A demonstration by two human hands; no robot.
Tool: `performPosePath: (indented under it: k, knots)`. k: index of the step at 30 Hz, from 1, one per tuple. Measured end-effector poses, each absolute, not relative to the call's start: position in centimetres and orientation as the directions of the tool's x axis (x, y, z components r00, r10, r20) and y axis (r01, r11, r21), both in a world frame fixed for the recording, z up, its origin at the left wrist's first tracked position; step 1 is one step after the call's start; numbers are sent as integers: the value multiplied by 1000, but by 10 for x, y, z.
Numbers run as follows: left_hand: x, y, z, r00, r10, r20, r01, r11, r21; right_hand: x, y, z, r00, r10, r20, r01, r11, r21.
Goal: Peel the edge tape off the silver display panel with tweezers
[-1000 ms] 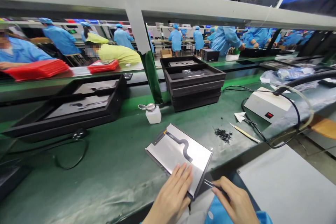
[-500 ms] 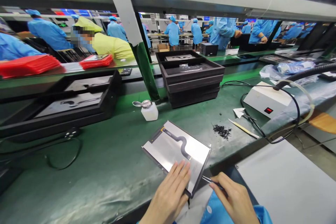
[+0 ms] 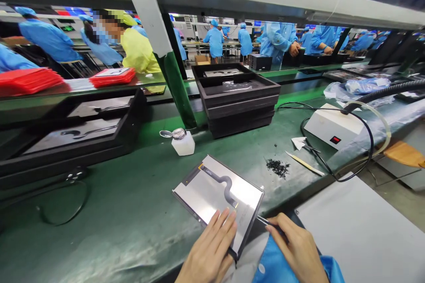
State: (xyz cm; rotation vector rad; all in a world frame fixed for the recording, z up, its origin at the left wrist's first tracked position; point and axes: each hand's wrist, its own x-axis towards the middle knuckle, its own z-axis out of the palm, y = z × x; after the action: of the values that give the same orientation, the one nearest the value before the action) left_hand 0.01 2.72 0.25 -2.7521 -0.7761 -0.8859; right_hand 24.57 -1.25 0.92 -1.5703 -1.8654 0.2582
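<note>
A tablet screen point(image 3: 212, 185) lies back side up at the table's front edge, with a dark curved flex cable point(image 3: 226, 182) across its silvery back. My left hand point(image 3: 210, 247) rests on its near part, the fingers stretched together over the surface and the thumb along the near edge; how far the thumb reaches under is hidden. Pinched in the closed fingers of my right hand point(image 3: 295, 243) is a pair of tweezers point(image 3: 264, 220), whose tips meet the screen's right edge. Whether they grip anything there cannot be made out.
Beyond the screen stand a white pump bottle point(image 3: 183, 143) with its lid up and stacked black trays point(image 3: 242, 108). More trays point(image 3: 109, 146) hold screens at left. Black scraps point(image 3: 277, 168), a yellowish pointed tool point(image 3: 304, 163) and a white box point(image 3: 334, 128) with cables are at right. Co-workers sit behind.
The tweezers' tips have come closer against the screen's right edge. The left hand stays on the screen. The whole view has shifted slightly, and the person in yellow has moved their head.
</note>
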Motion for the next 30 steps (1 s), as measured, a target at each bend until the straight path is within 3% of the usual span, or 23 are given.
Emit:
performPosePath:
  k: [10,23,30]
  knots:
    - [-12,26,0,727,426,539,499,-867,12,251,-6,8,48,942,333,790,168,-589]
    - [-27,28,3,791,353,500,442,-895,-68,257,-9,3,11,942,336,813,187,-551]
    - [-32,27,2,796,388,463,453,-891,-32,255,-7,8,60,932,356,820,158,-550]
